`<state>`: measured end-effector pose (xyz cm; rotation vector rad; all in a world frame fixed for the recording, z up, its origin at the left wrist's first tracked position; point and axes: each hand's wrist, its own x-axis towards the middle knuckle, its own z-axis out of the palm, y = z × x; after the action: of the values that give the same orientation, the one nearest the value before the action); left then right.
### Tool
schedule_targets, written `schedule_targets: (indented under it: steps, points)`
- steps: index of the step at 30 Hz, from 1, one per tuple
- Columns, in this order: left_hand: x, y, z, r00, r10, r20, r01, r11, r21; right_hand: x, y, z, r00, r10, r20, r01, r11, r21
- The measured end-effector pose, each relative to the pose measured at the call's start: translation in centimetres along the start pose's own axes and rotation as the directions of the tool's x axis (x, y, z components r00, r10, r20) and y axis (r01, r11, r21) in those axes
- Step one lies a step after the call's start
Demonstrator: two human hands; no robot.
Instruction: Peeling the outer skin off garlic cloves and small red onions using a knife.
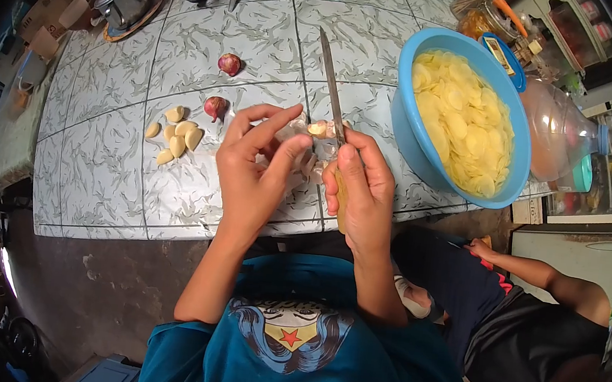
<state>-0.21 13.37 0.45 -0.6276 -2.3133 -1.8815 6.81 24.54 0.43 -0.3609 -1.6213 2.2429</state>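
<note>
My right hand [363,189] is wrapped around the yellowish handle of a kitchen knife [331,75], whose narrow blade points away from me. Opposite it, my left hand [257,163] is raised over the table with its fingers apart, and I see nothing held in it. Behind and between my hands lie garlic skins [304,162] and a partly peeled garlic clove [317,130]; my fingers hide some of them. Left of my left hand sits a group of several peeled garlic cloves [177,145]. Two small red onions, one nearer [215,107] and one farther [230,64], rest beyond them.
A blue basin [405,112] of thin pale-yellow slices [461,124] stands at the table's right edge. Beside it lies a large clear plastic bottle [556,132]. A metal pot [124,0] is at the far left. Another person [528,329] is close on my right.
</note>
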Motion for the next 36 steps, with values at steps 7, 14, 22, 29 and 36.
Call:
schedule_targets:
  steps: [7,14,22,29,36]
  points:
    - [-0.4,-0.1,0.6,0.974,-0.146,0.174,0.216,0.830,-0.514,-0.6,-0.6,0.2,0.992,0.003,0.124,-0.013,0.997,0.080]
    - [-0.5,0.4,-0.4,0.961,-0.192,0.198,0.276,0.619,-0.736,-0.4,-0.3,-0.4,0.998,-0.059,-0.018,0.060,0.998,0.030]
    - [-0.5,-0.5,-1.5,0.926,-0.205,0.318,0.373,0.355,-0.857,-0.2,-0.7,-1.7,0.994,-0.019,-0.111,-0.004,0.978,-0.207]
    - [-0.8,0.1,-0.8,0.923,-0.287,0.255,0.378,0.559,-0.738,0.0,-0.3,-1.7,0.996,0.064,-0.057,-0.081,0.915,-0.395]
    - [-1.0,-0.1,-0.3,0.955,-0.205,0.215,0.297,0.685,-0.665,0.1,-0.5,-1.5,0.998,0.058,0.040,-0.039,0.927,-0.374]
